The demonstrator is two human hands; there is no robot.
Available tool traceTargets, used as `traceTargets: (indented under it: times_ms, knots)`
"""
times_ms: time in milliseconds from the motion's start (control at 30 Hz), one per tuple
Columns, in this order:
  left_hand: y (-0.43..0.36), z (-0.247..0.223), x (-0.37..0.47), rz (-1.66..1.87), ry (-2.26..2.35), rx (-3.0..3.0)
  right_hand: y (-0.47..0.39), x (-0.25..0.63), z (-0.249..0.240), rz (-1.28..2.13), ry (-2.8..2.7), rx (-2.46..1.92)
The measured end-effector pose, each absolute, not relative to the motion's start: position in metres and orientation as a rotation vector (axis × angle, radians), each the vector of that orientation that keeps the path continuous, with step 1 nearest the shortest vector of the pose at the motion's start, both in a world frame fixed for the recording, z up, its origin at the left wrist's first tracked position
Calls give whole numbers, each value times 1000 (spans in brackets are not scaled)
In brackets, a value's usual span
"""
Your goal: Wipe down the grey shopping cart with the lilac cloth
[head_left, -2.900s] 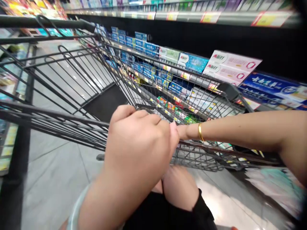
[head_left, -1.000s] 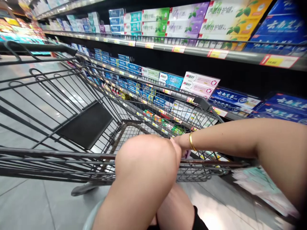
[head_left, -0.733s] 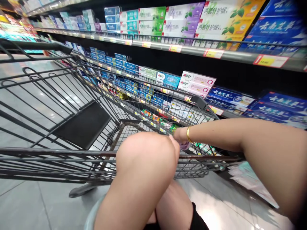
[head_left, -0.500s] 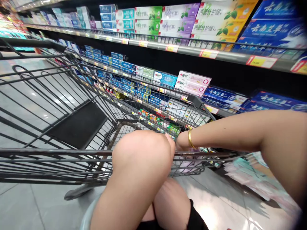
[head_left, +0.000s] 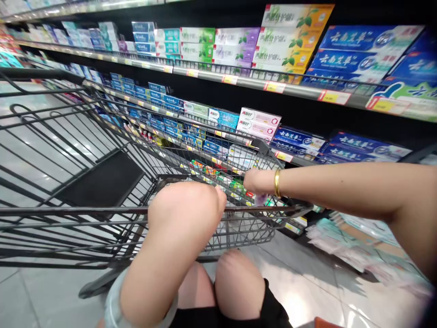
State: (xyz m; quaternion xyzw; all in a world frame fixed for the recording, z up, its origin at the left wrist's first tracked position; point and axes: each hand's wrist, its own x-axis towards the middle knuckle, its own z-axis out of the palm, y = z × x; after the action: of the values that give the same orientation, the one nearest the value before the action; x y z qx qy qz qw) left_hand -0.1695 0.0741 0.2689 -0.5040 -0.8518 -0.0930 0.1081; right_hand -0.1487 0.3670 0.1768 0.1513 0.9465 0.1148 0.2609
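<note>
My left hand (head_left: 187, 200) is curled at the cart's rim (head_left: 119, 210), its back toward me; its fingers are hidden behind the hand. Over the right end of the cart basket (head_left: 235, 232), my right hand (head_left: 253, 180) is closed on a small purple item (head_left: 261, 199) that shows just below it. A gold bracelet (head_left: 276, 183) circles my right wrist. Both forearms reach forward above my knees (head_left: 239, 282).
Shelves of boxes, among them blue boxes (head_left: 351, 50), orange-and-white ones (head_left: 287, 45) and pink-and-white ones (head_left: 257, 124), run behind the cart. Packets (head_left: 355, 246) lie low at the right. A black child-seat panel (head_left: 102, 180) is at the cart's left.
My right hand has risen out of the cart basket, bringing the purple item up near the rim. My left hand has shifted slightly left in view, and the shelves appear lower.
</note>
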Motion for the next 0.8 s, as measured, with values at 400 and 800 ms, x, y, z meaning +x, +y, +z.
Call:
traceTargets:
  times_ms: [400,800]
  knots:
    - [73,267,-179,-33,-2411,-1345,361,-118,248,347,2800,531]
    - [69,281,-200,15,-2585,-1244,318,-59,295,-529,2752,413]
